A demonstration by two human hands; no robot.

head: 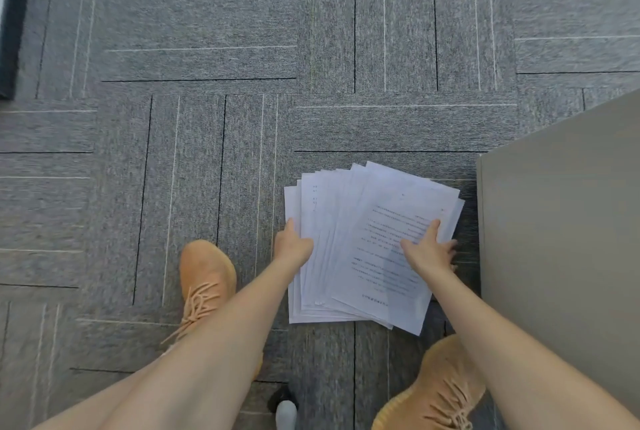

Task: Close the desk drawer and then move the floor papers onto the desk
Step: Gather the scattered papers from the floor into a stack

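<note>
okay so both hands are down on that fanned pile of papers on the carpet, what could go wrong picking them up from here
1. The papers lie fanned and uneven, so sheets may slide out when lifted; squaring them first would help.
2. The left hand and right hand press on the pile without clearly gripping it, so the bottom sheets may stay behind on the carpet.
3. The grey cabinet side stands close to the right, so sheet corners there may catch or crease.

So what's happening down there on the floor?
A person is bent over a fanned-out stack of printed papers lying on the grey carpet. The left hand is at the stack's left edge and the right hand rests on its right side, as if gathering the sheets. The papers are not lifted yet. A beige cabinet side stands just to the right.
</note>
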